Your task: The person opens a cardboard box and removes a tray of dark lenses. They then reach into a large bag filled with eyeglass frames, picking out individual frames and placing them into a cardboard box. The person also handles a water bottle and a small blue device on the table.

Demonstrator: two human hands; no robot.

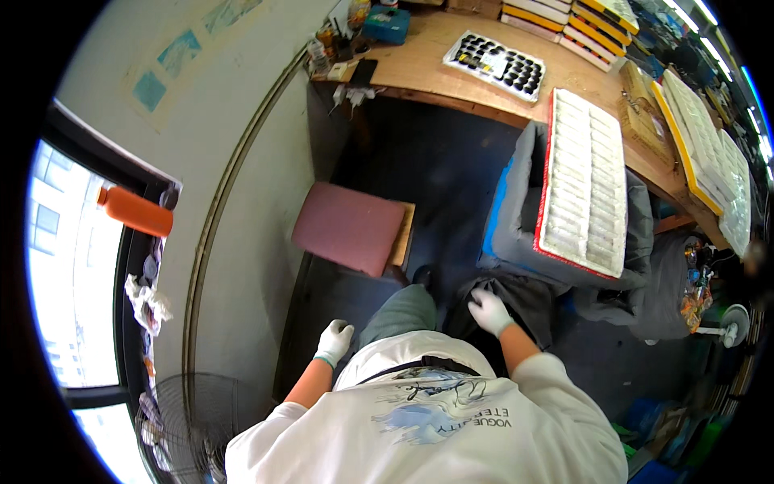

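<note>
My left hand [334, 342], in a white glove, hangs by my left side near the pink-cushioned stool [348, 228]. Its fingers are loosely bent and a little apart, with nothing seen in them. Out to the right, my right hand [489, 312], gloved the same way, is over a dark cloth or bag [528, 302] low beside my leg. The fingers of this hand are slightly spread and hold nothing I can see; whether they touch the dark cloth I cannot tell. Ahead to the right, a long white tray with rows of compartments [584, 181] rests on a grey padded bin [520, 234].
A wooden workbench [435, 64] spans the far side, bearing a white tray of dark round pieces [496, 66], stacked trays [564, 24] and a phone [364, 73]. Left are a wall, an orange bottle [137, 211] on a window ledge and a wire-caged fan [189, 419]. A small white fan [734, 326] stands right.
</note>
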